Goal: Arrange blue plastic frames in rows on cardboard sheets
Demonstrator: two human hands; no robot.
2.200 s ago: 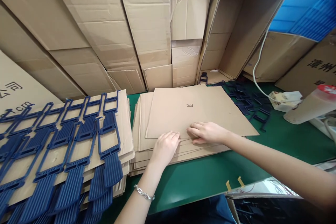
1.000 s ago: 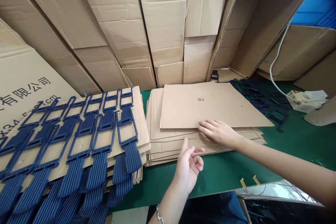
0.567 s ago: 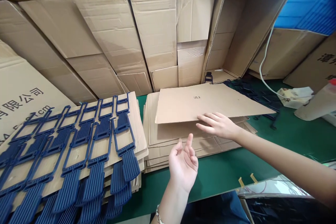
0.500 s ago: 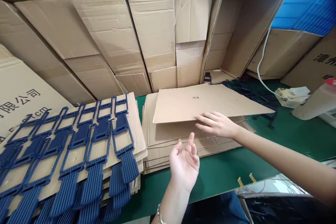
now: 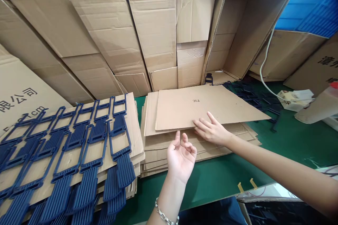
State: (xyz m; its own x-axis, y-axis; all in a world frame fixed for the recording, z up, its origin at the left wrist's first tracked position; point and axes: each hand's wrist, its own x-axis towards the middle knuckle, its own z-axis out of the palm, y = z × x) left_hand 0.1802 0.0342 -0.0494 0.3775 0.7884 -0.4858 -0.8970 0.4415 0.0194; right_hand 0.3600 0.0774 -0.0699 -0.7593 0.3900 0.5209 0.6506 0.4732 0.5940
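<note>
A stack of flat cardboard sheets [image 5: 169, 147] lies on the green table [image 5: 290, 140]. Its top cardboard sheet [image 5: 190, 109], printed "FSC", sits slightly raised at the near edge. My right hand [image 5: 211, 130] holds that near edge, fingers spread on top of the sheet. My left hand [image 5: 181, 155] hovers palm up just in front of the stack, fingers loosely curled and apart, holding nothing. A chain bracelet [image 5: 165, 214] is on my left wrist.
At left, cardboard sheets carry rows of blue plastic handles [image 5: 79, 147]. Flattened and open cartons [image 5: 237, 31] line the back. More blue handles [image 5: 253, 100], a white cable [image 5: 264, 66], a tissue pack [image 5: 295, 95] and a bottle [image 5: 317, 107] lie at right.
My left hand left the stack and turned palm up. My right hand lifted the top sheet's near edge, then lowered it somewhat while staying on that edge.
</note>
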